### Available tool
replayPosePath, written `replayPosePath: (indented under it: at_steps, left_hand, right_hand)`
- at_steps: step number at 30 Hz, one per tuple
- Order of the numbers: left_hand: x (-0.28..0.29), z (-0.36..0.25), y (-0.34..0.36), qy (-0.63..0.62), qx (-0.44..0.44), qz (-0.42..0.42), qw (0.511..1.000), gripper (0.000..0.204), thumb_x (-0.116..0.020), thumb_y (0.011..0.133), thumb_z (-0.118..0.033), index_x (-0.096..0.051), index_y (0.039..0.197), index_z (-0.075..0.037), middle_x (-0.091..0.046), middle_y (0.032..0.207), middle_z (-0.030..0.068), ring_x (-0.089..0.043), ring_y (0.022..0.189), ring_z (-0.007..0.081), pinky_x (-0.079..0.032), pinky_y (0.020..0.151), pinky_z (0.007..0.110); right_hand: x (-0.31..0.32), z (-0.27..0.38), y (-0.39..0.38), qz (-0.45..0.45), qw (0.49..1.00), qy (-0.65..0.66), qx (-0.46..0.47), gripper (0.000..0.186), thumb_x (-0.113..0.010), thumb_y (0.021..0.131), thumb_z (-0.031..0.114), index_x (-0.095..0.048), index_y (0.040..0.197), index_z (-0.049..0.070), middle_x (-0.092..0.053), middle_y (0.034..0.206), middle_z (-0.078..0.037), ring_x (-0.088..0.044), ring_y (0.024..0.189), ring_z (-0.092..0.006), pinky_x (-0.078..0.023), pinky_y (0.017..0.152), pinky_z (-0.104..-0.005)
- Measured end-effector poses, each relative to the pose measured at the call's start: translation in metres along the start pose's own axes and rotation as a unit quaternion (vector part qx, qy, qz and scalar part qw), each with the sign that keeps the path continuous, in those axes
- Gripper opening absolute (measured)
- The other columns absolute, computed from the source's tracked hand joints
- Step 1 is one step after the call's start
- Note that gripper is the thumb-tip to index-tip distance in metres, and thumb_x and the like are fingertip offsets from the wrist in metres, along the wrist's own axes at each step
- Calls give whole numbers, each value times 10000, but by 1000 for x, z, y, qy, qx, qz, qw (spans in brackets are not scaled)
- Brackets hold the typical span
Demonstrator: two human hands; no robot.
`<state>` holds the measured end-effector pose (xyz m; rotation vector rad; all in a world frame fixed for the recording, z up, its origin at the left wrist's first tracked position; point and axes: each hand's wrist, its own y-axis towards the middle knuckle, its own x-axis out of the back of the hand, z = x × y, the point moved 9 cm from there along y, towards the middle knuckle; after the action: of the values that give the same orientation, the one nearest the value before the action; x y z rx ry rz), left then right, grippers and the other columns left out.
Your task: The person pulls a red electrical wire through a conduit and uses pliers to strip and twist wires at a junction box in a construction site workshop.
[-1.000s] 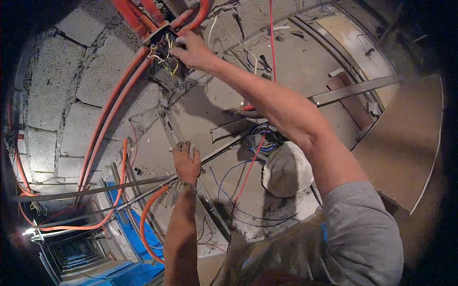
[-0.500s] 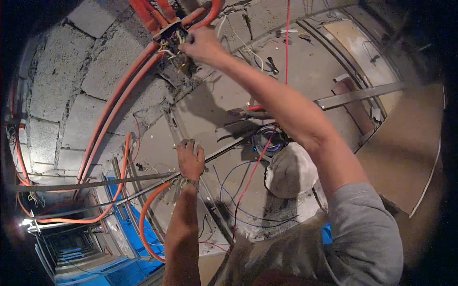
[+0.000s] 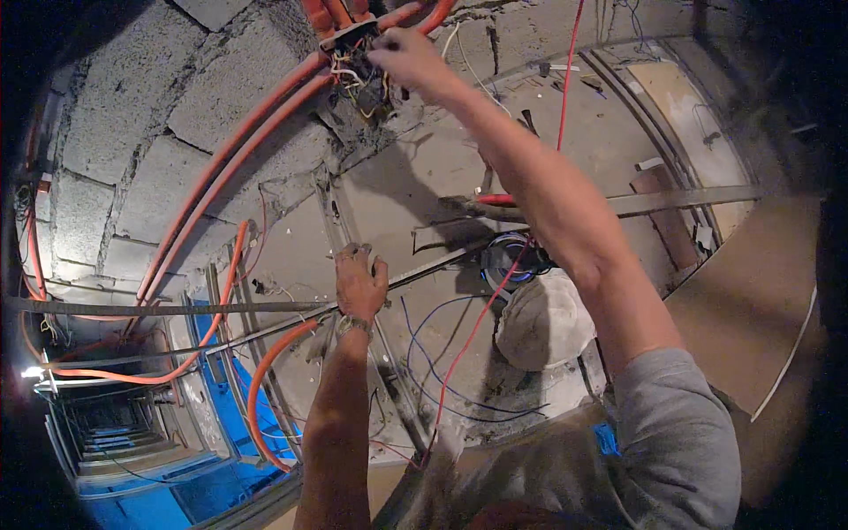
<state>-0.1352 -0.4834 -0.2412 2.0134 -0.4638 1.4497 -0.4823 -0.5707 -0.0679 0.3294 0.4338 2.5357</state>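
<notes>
My right hand (image 3: 411, 64) reaches up to an electrical back box (image 3: 351, 35) in the block wall. Its fingers are bent together beside the tangle of loose wires (image 3: 360, 81); what is in them is too blurred to make out. Red-orange conduits (image 3: 231, 155) run into the box from above and from the lower left. Lower down, my left hand (image 3: 358, 281) rests across a long metal rail (image 3: 442, 265), thumb spread from the fingers. No held object shows in it. A band circles that wrist.
A pale sack-like bundle (image 3: 546, 322) stands beside a round dark device with a bluish ring (image 3: 508, 262). A red cord (image 3: 468, 340) hangs across the middle, near loose blue cable (image 3: 433, 375). Brown board (image 3: 746, 300) lies right; orange conduit (image 3: 256, 402) and blue panels (image 3: 221, 397) are lower left.
The view has shifted, so the box and wires appear farther right and higher. My right hand stays at the box. My left hand remains on the rail, its thumb now standing farther apart.
</notes>
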Motion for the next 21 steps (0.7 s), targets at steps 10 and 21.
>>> replayPosePath:
  at_steps: [10,21]
  left_hand:
    - [4,-6,2,-14,-1,-17,1000,392,-631,915,-248,-662,1212,7,-601,1285,245,-541,1215,430,-450,1057,513]
    - [2,3,-7,-18,20,-11,1000,398,-620,924,-264,-662,1211,10,-598,1291,236,-534,1227,422,-448,1061,504]
  right_hand:
    - [3,-31,41,15,989,133,-63,385,-676,991,385,-664,1200,63,-701,963,-37,-640,792,-137,-534,647,-367]
    - [-13,-49,31,-4,897,369,-242,169,-609,1044,255,-650,1038,91,-664,870,-4,-619,584,-165,-560,515,-364]
